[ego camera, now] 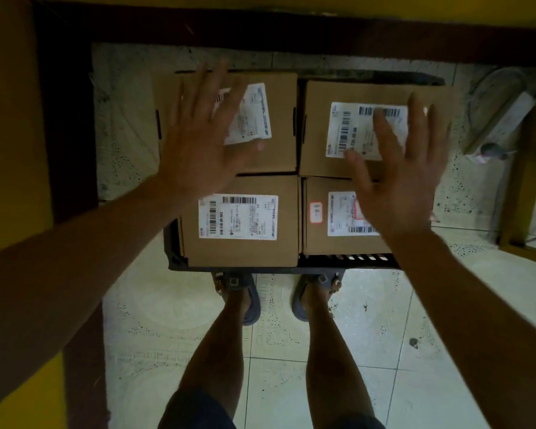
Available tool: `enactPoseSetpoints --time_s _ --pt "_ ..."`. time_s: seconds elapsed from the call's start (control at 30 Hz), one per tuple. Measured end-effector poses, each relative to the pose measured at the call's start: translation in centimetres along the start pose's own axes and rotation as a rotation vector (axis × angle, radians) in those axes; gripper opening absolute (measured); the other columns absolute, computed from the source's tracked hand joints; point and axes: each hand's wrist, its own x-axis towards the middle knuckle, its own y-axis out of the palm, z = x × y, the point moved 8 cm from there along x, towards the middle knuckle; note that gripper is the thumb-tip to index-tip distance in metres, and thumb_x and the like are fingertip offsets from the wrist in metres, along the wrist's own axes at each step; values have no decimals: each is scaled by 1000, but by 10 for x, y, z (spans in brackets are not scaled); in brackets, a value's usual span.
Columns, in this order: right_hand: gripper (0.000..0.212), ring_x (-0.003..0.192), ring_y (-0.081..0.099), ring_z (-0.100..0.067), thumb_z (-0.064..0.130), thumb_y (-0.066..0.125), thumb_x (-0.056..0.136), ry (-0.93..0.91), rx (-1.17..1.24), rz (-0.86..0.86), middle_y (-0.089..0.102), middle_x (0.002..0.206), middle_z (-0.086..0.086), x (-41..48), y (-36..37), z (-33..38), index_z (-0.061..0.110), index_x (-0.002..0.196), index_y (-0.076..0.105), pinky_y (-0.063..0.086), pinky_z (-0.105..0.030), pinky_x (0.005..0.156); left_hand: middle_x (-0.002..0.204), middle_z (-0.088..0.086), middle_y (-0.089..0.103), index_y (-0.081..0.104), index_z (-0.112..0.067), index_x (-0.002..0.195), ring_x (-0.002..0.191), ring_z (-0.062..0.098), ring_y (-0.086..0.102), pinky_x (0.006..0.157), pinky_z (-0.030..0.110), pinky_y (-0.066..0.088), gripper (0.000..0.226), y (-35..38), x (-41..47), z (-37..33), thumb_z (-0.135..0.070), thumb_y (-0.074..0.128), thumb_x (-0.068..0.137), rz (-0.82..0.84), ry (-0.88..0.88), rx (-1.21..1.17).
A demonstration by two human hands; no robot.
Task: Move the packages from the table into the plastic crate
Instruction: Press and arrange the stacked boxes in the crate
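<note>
Both hands are spread flat with straight fingers and hold nothing: the left hand (198,140) hovers over the far-left package, the right hand (406,168) over the two right-hand ones. Both are blurred, so contact with the cardboard cannot be judged.

Below them is a pale speckled tiled floor (338,351), with the person's bare legs and sandalled feet (248,301) at the crate's near edge. A yellow tabletop (10,119) with a dark edge runs along the left and the top of the view.

A dark plastic crate (291,269) sits on the floor holding four cardboard packages, two by two: far-left package (279,97), far-right package (319,125), near-left package (239,252) and near-right package (322,246). Each has a white shipping label facing up.

The crate's top layer looks full. To finish well, press each box level, keeping it inside the rim, then check the tabletop for any remaining packages.

A white power strip (505,122) lies on the floor at right.
</note>
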Motion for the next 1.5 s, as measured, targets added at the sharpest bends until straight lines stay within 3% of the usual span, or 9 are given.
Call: enactPoseSetpoints --time_s 0.13,0.3,0.43,0.63,0.87,1.0,1.13,1.3,1.5 --pt "81 150 -4 -36 72 31 90 -65 -174 292 0 165 -12 35 35 -14 29 156 12 -4 -57 119 158 15 26 23 -17 154 146 36 18 119 51 4 116 10 36 10 -80 60 64 147 23 59" --pt "88 147 19 -37 76 37 85 -155 -170 163 31 156 -16 55 25 -15 18 150 32 6 -56 118 142 12 44 34 -20 143 128 34 41 110 46 24 120 13 54 14 -83 71 47 216 36 113" --pt "91 146 20 -36 77 35 84 -186 -156 220 35 154 -15 74 39 -6 14 150 32 3 -59 118 117 9 61 37 -24 134 94 24 55 80 35 39 121 18 69 15 -88 69 37 307 -41 66" --pt "88 130 40 -37 80 35 83 -196 -176 106 52 134 -16 70 40 -5 15 142 44 13 -62 116 127 7 59 36 -31 135 111 30 56 97 45 44 119 26 69 14 -94 62 37 320 32 66" --pt "88 142 28 -37 77 32 88 -216 -193 151 39 151 -15 70 46 -3 13 148 37 7 -64 116 153 12 36 23 -23 151 140 34 32 117 53 11 131 23 66 4 -93 58 45 281 126 129" --pt "72 146 21 -40 59 44 95 -210 -6 36 29 157 -18 49 14 4 12 149 35 11 -62 117 158 13 29 32 -15 150 147 32 19 119 50 2 101 -2 10 -26 -81 50 75 25 252 -22" --pt "39 125 44 -31 32 60 92 -180 183 -131 53 133 -13 -27 -18 8 12 125 59 33 -50 104 159 14 26 31 -21 151 149 34 15 119 55 7 81 32 -85 -46 -66 51 86 176 326 0" --pt "43 138 34 -36 34 58 90 35 154 341 45 145 -12 -118 31 2 23 132 59 31 -56 110 158 13 30 39 -23 148 146 40 22 115 62 20 81 72 -127 -43 -45 74 79 319 343 146" --pt "54 149 8 -41 33 52 98 13 3 589 18 161 -14 -131 62 8 27 149 37 11 -62 118 162 8 17 32 -27 152 149 36 8 119 57 8 77 78 -125 -37 -53 62 86 415 329 149"
